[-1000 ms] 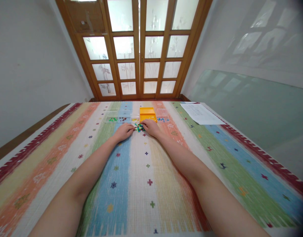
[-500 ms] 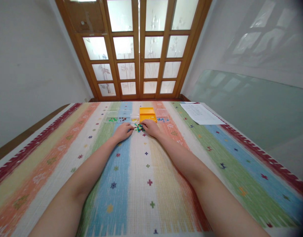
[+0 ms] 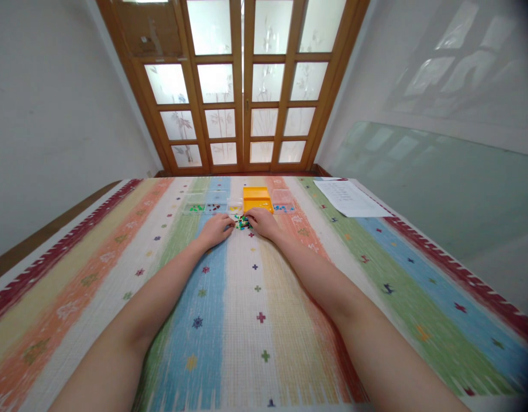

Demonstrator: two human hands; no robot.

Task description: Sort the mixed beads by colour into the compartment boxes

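Observation:
A small heap of mixed green, blue, yellow and dark pieces (image 3: 241, 224) lies on the striped tablecloth between my hands. My left hand (image 3: 216, 230) rests at the heap's left edge, fingers bent and drawn together; anything in them is too small to make out. From the other side, my right hand (image 3: 264, 222) reaches over the heap's right edge with its fingertips pinched down at the pieces. Whatever those fingertips hold is hidden. Just behind my right hand stands an open yellow box (image 3: 257, 193) with a few light bits inside.
Behind the heap, clear open-lidded boxes hold sorted pieces: green pieces (image 3: 197, 208), dark red-brown pieces (image 3: 214, 208), yellow pieces (image 3: 235, 209) and blue pieces (image 3: 283, 208). A written sheet of paper (image 3: 352, 198) lies at the far right of the tablecloth (image 3: 247, 343).
My left hand has shifted very slightly right, toward the heap. My right hand stays almost in place, and the boxes have not moved.

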